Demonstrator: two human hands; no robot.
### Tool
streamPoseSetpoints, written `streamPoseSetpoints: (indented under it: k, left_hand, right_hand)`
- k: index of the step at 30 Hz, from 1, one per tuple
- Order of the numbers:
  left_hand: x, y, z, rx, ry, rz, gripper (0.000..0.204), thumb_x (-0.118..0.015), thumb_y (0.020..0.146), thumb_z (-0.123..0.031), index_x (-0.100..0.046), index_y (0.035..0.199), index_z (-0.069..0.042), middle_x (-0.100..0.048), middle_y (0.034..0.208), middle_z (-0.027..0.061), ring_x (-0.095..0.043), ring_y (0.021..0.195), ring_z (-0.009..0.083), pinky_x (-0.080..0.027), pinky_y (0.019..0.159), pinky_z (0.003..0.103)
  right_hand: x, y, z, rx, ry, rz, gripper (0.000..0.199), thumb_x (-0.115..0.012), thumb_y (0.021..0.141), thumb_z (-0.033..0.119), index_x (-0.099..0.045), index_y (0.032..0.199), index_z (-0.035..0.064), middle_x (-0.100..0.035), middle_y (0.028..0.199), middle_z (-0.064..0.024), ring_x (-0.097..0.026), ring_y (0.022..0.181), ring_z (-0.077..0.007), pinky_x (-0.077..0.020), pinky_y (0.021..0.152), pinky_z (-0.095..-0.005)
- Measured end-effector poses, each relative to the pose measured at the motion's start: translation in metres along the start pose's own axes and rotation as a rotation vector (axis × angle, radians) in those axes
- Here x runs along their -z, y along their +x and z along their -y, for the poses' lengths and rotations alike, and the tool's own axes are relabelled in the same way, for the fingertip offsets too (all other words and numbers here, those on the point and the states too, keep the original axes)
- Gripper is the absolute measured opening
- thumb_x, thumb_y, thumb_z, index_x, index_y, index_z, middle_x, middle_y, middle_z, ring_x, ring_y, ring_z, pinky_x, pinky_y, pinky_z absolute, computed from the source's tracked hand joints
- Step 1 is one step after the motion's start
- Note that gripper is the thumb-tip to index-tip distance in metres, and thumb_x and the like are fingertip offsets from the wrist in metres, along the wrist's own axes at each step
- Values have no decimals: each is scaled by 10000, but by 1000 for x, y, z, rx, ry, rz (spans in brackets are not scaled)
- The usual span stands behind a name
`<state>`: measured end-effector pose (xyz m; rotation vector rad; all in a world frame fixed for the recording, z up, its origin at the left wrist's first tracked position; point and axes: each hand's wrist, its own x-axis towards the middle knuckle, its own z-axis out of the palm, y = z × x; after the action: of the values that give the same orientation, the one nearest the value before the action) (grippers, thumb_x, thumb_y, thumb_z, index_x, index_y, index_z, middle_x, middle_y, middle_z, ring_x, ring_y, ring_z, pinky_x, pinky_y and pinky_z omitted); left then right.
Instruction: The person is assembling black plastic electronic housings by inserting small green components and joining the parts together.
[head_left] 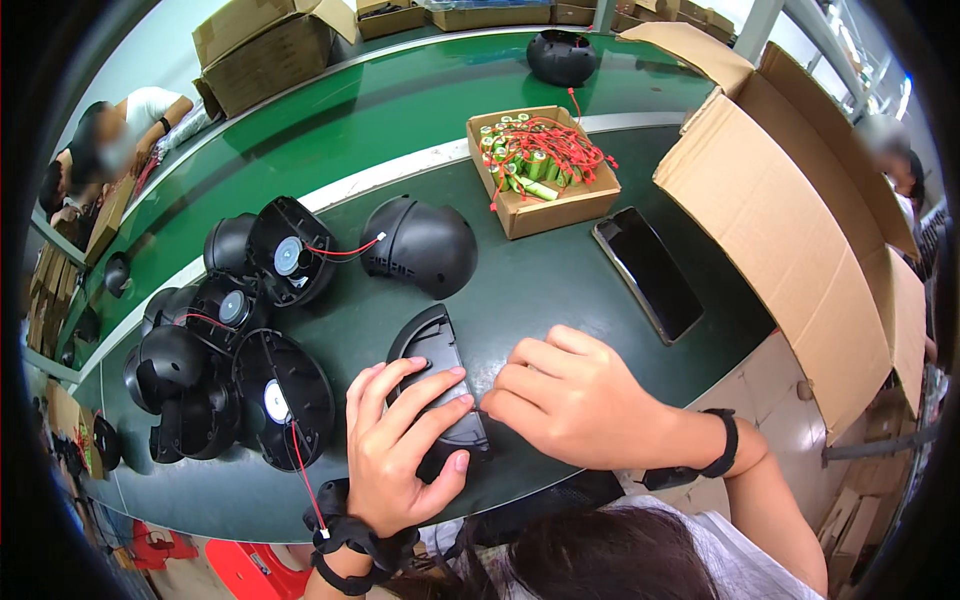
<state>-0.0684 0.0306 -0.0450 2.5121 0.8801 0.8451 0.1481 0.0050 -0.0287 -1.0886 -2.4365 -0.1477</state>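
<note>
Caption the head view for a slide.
Left hand on a black part, right hand beside it; shells, batteries and phone nearby.

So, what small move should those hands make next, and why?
Perhaps the right hand should press lightly on the black half-round piece: that hand is curled close by its edge, and the left hand lies spread over it, seemingly steadying it.
</note>
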Motion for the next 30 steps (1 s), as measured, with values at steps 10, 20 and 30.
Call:
streamPoseSetpoints:
  k: [10,20,30]
  left_hand:
    - [-7,10,9,-35,-54,-22,270,-657,692,-176,-646,930,-49,-620,1069,74,-501,1076,320,-302,913,481]
    - [-25,8,0,76,29,-67,316,-503,884,-224,-673,1068,-31,-577,1199,153,-370,1297,452,-261,1072,601]
    - [-35,2,7,-89,-128,-312,352,-449,904,-246,-724,969,-36,-550,974,125,-539,1145,519,-498,901,554]
  right_hand:
    - [38,49,0,377,-214,99,164,-591,553,183,-533,591,35,-433,609,-34,-471,673,-172,-378,612,-286]
    - [34,54,12,423,-121,-76,156,-646,681,189,-613,672,37,-585,685,-77,-557,669,-216,-439,690,-314]
    - [-2,47,-185,-503,-32,87,122,-690,759,101,-725,848,26,-692,780,-174,-684,735,-317,-544,723,-401]
